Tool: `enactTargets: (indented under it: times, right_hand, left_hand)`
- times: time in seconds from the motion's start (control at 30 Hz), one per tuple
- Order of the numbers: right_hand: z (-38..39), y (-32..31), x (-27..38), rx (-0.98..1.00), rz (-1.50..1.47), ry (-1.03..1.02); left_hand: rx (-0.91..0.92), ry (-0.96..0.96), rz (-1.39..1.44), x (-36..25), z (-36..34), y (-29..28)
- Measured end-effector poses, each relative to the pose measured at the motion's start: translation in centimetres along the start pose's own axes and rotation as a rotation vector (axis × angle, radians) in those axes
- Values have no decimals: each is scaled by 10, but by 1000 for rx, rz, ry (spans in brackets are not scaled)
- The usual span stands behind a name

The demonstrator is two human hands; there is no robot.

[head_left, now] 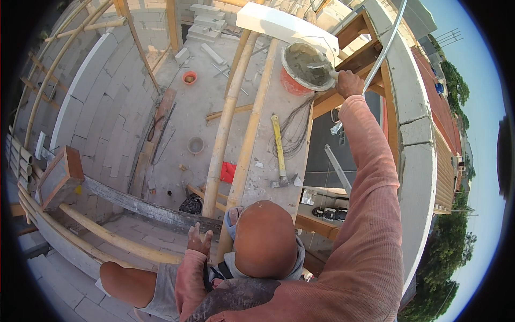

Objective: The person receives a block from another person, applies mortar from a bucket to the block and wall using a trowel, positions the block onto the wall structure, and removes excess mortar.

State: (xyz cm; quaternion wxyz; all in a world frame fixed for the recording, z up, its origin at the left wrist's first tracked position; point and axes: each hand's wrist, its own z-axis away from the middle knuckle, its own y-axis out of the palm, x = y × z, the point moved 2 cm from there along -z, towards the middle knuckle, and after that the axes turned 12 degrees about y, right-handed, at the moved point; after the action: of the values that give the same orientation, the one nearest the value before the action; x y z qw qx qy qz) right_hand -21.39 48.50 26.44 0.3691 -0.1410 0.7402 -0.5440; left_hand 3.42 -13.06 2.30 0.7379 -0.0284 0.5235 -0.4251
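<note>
My right hand (350, 84) is stretched far forward and closed round the pale handle of a trowel (320, 66). The trowel's blade lies in grey wet mortar (306, 70) inside a bucket (289, 83), red outside with a mortar-caked rim. Low in the view, my left hand (200, 240) is empty, its dusty fingers apart, beside the end of a dark timber beam (145, 206) and a bamboo pole (221, 155). Between the bamboo and the bucket lies a yellow-handled hammer or hatchet (279, 145), next to a loose coil of thin wire (295, 131).
Pale block walls (102, 102) rise at left; a concrete ledge (416, 161) runs along the right, with a drop beyond. Beside the bucket is a wood-framed opening (335, 145). Far below are a floor with a small orange bucket (190, 78) and stacked white blocks (206, 24).
</note>
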Motion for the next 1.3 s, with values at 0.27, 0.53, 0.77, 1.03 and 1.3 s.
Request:
enactTargets:
  times: [0.27, 0.53, 0.77, 1.03, 1.3]
  right_hand:
    - [-17, 31, 64, -207, 123, -205]
    - [16, 65, 12, -63, -428, -60]
    - [61, 124, 2, -19, -1131, -16]
    - [84, 137, 37, 118, -1517, 92]
    - [173, 60, -20, 41, -1473, 315]
  left_hand:
    - [11, -55, -88, 4, 6, 1]
    - [79, -41, -30, 8, -1, 5]
    - [25, -7, -50, 17, -2, 7]
    - [-25, 66, 10, 20, 2, 9]
    - [-58, 196, 4, -4, -6, 0]
